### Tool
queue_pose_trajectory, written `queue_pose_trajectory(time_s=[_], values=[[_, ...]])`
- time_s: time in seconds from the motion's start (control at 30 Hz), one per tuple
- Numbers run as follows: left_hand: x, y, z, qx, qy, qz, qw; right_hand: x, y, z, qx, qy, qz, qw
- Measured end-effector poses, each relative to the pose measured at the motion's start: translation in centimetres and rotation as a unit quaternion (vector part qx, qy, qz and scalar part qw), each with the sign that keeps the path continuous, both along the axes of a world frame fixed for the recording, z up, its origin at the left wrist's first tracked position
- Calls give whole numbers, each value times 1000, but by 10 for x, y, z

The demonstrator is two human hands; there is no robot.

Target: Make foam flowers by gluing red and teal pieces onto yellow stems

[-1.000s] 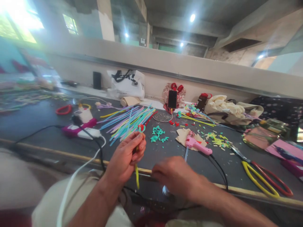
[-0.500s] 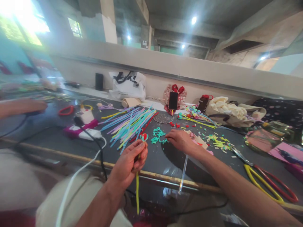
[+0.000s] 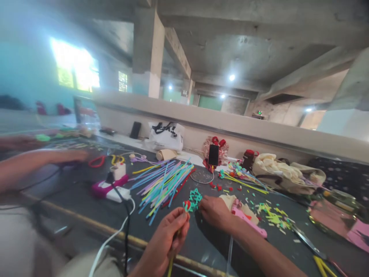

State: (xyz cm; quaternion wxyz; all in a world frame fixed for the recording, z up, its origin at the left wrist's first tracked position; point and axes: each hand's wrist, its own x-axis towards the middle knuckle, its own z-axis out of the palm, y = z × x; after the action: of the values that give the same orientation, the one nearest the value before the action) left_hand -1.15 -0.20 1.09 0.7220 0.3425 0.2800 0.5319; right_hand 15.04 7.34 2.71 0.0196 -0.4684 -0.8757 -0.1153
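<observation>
Taking the heap of coloured straws (image 3: 164,184) as my mark: far to its left I see a co-worker's arm (image 3: 37,165) stretched over the dark table (image 3: 72,196), blurred, and between that arm and the heap a pink-and-white power strip (image 3: 111,190) with a black plug in it. Just below the heap's right end my left hand (image 3: 167,242) has its fingers pressed together, pinching a yellow stem (image 3: 170,265) tipped with a small red-and-teal bud (image 3: 187,206). Right of that, my right hand (image 3: 215,211) rests with its fingertips touching a pile of teal bits (image 3: 196,196); I cannot tell whether they pinch one. A pink glue gun (image 3: 248,223) lies just beyond the wrist
</observation>
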Motion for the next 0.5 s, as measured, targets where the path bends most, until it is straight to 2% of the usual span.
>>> queue_pose_trajectory(time_s=[0.23, 0.4, 0.5], values=[[4, -5, 6, 1, 29, 29, 999, 5, 5, 3, 2, 74, 1, 997], [6, 2, 5, -3, 46, 24, 999, 9, 8, 2, -35, 138, 36, 989], [8, 10, 3, 18, 56, 38, 998, 13, 8, 5, -70, 194, 39, 978]])
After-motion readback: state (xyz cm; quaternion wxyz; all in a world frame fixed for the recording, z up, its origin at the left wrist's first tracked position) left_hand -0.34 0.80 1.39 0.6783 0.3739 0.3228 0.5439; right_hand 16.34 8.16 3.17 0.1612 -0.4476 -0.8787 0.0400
